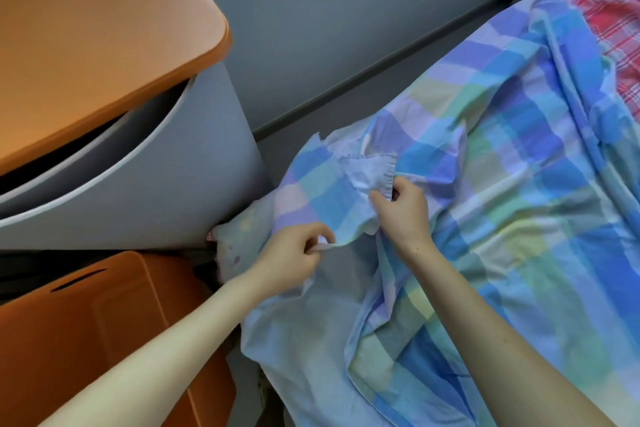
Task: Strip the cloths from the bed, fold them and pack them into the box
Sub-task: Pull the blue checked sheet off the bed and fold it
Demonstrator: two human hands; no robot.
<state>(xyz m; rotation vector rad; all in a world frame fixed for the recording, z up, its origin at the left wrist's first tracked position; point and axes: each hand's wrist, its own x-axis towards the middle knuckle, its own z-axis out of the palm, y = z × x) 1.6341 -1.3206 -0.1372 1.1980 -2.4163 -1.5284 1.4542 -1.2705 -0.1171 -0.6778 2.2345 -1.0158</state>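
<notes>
Pinching the blue checked sheet [502, 204] at its hemmed edge, left hand [294, 253] and right hand [401, 208] lift its corner off the bed (orange box [104, 322] just beside, left).

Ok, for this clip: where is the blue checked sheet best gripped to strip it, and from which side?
Grip the blue checked sheet at its turned-back hemmed edge, coming from its left end. That edge is lifted and free, and the left hand and right hand pinch it there; the rest lies spread and rumpled, offering no clean hold.
</notes>
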